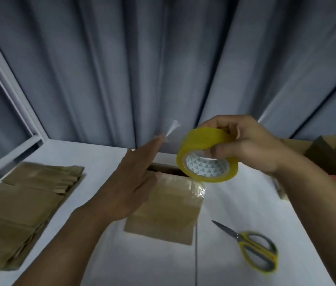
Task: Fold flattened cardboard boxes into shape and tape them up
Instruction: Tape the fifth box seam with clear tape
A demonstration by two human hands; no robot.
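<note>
As right hand (pixel 251 141) grips tape roll (pixel 205 139), triangles (pixel 201 168) show.

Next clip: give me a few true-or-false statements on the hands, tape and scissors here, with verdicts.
1. The right hand holds the yellow tape roll. True.
2. The left hand holds the scissors. False: they lie on the table, right of the box.
3. The box already bears clear tape. True.
4. The flattened cardboard stack lies on the right. False: it lies on the left.
</note>
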